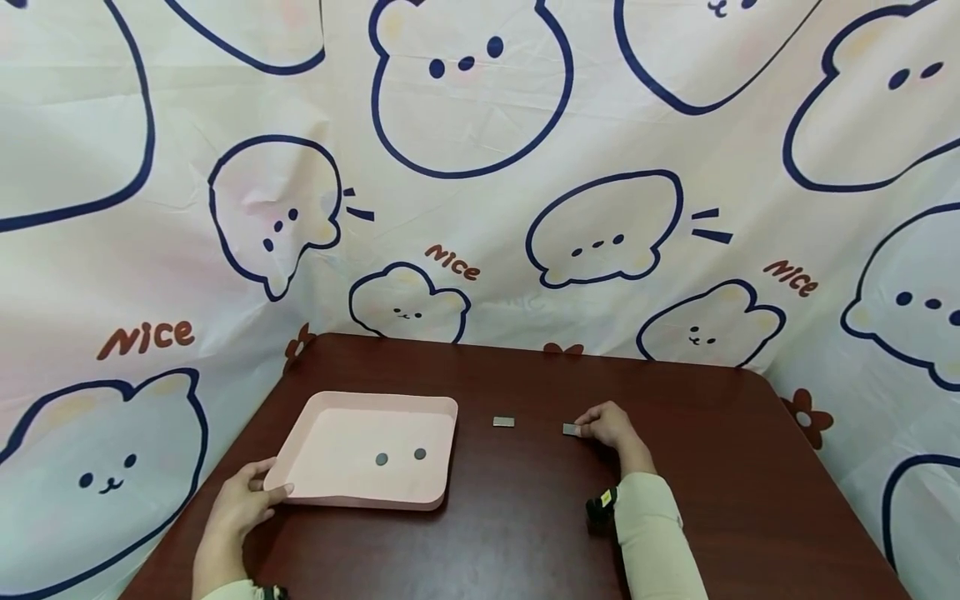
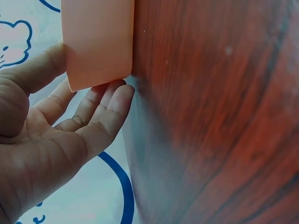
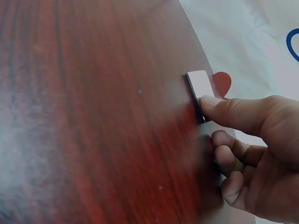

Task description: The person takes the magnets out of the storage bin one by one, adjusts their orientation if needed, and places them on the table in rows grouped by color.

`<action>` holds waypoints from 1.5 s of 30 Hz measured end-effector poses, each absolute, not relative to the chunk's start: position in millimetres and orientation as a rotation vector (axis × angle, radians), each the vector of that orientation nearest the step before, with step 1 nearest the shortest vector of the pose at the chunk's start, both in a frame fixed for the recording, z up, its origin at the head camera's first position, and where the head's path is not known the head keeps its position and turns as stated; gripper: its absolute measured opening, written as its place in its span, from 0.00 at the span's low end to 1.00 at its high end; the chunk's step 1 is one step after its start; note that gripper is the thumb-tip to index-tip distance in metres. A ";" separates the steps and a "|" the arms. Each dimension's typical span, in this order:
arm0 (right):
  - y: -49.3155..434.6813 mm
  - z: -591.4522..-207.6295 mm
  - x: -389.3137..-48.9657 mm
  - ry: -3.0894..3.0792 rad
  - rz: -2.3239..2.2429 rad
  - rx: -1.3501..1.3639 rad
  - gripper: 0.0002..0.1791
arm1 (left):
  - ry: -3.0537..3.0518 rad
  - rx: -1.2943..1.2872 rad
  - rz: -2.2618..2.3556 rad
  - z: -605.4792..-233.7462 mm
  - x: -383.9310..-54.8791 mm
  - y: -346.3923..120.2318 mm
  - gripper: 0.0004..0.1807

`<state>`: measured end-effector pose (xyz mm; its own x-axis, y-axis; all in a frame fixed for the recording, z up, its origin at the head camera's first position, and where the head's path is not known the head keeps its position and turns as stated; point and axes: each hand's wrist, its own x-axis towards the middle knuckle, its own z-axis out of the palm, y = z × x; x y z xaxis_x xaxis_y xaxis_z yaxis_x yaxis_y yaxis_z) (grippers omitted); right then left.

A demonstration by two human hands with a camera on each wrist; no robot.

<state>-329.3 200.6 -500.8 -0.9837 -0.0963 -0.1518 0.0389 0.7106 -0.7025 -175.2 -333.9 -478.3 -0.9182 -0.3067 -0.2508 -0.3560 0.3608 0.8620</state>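
Observation:
At the near left corner of a shallow pink tray (image 1: 337,433), my left hand (image 1: 238,507) grips the rim, thumb on top and fingers around the outer wall. The left wrist view shows that tray corner (image 2: 99,51) between thumb and fingers. Inside the tray lie two small dark grey discs, one (image 1: 382,459) left of the other (image 1: 420,454). My right hand (image 1: 611,427) pinches the right end of a small flat rectangular grey piece (image 1: 570,429) at the tabletop. Its pale top face and dark edge (image 3: 200,84) show in the right wrist view.
A similar rectangular grey piece (image 1: 503,422) lies on the dark wooden table (image 1: 517,533) between the tray and my right hand. A white curtain (image 1: 495,217) with bear drawings hangs behind the table's far edge and along both sides.

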 end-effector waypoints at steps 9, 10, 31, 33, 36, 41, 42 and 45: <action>198.8 -501.6 -317.0 2.773 -1.224 -0.010 0.08 | 2.553 -0.610 1.645 -480.0 -175.4 -334.5 0.37; 198.1 -501.8 -313.4 2.768 -1.270 -0.001 0.09 | 2.552 -0.609 1.647 -480.6 -175.0 -334.5 0.37; 137.4 -488.6 -276.6 2.296 -1.905 -0.211 0.22 | 2.561 -0.606 1.653 -481.0 -172.0 -335.1 0.37; 132.3 -487.3 -276.0 2.276 -1.914 -0.261 0.22 | 2.563 -0.607 1.657 -481.5 -172.1 -334.8 0.36; 123.2 -483.8 -275.8 2.234 -1.917 -0.327 0.22 | 2.565 -0.608 1.661 -481.2 -171.9 -334.9 0.36; 105.5 -479.2 -278.2 2.154 -1.929 -0.442 0.23 | 2.563 -0.604 1.663 -482.1 -172.0 -335.9 0.36; 101.7 -478.2 -279.1 2.140 -1.930 -0.463 0.23 | 2.560 -0.609 1.663 -482.4 -172.1 -336.0 0.35; 89.2 -475.2 -283.0 2.110 -1.923 -0.513 0.23 | 2.556 -0.612 1.666 -482.3 -172.4 -336.2 0.36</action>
